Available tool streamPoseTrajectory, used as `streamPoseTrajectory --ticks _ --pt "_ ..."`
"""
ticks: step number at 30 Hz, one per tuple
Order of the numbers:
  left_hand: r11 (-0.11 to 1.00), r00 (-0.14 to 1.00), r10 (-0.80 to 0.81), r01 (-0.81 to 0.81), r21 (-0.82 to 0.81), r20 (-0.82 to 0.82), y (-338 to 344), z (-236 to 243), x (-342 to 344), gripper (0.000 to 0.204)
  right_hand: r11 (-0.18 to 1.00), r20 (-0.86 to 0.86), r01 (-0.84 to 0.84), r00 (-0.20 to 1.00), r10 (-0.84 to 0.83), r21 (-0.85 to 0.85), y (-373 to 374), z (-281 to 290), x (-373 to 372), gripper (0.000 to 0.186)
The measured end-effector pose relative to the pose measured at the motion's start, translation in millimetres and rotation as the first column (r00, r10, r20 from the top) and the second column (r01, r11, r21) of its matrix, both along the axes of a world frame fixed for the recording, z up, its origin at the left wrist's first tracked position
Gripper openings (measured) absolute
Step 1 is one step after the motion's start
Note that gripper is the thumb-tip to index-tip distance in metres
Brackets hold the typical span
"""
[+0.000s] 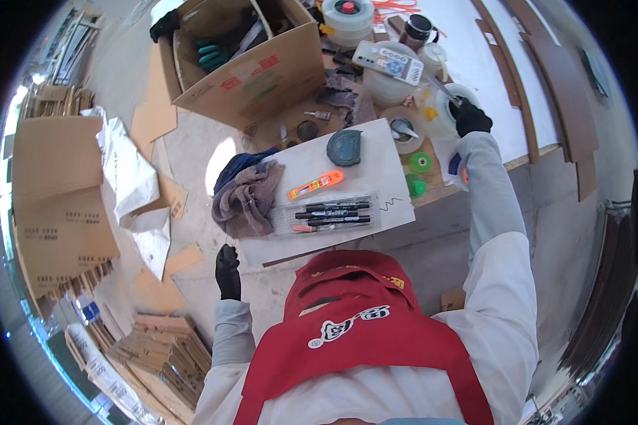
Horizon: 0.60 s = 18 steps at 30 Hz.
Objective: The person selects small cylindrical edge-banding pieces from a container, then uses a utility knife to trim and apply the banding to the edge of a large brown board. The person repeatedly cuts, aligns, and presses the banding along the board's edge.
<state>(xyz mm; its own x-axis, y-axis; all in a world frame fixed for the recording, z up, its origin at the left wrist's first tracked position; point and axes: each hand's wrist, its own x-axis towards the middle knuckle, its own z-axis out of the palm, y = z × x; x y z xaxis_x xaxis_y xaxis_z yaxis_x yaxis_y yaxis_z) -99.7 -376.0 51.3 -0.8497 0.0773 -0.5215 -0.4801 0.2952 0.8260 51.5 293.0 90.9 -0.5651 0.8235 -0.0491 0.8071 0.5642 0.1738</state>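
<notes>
My right hand (473,119), in a black glove, is closed round one end of a slim grey metal tool (444,89) over the far right of the table. Its exact kind is unclear. Clear tape rolls (441,122) lie beside this hand. My left hand (228,273), also gloved in black, hangs low left of the table with fingers curled and nothing showing in them. Between the hands, a white sheet (298,157) carries an orange utility knife (317,184), a grey-green tape measure (344,147) and a clear tray (283,221) of black markers (337,213).
A brown rag (248,202) lies at the table's left edge. Behind it stands an open cardboard box (262,85) with gloves inside. A remote control (388,62) rests on tape rolls. Brown boards (556,92) lie far right; cardboard stacks (156,358) stand left on the floor.
</notes>
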Motion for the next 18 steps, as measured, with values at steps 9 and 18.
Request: streamPoseTrajectory --ticks 9,18 --pt "0.953 0.839 -0.027 -0.142 -0.266 -0.544 64 84 28 0.029 0.994 -0.109 0.019 0.994 -0.007 0.103 -2 14 20 0.031" --pt "0.873 0.883 -0.428 0.348 -0.341 -0.194 141 113 46 0.025 0.787 -0.74 -0.048 0.382 -0.554 -0.615 -129 79 137 0.035"
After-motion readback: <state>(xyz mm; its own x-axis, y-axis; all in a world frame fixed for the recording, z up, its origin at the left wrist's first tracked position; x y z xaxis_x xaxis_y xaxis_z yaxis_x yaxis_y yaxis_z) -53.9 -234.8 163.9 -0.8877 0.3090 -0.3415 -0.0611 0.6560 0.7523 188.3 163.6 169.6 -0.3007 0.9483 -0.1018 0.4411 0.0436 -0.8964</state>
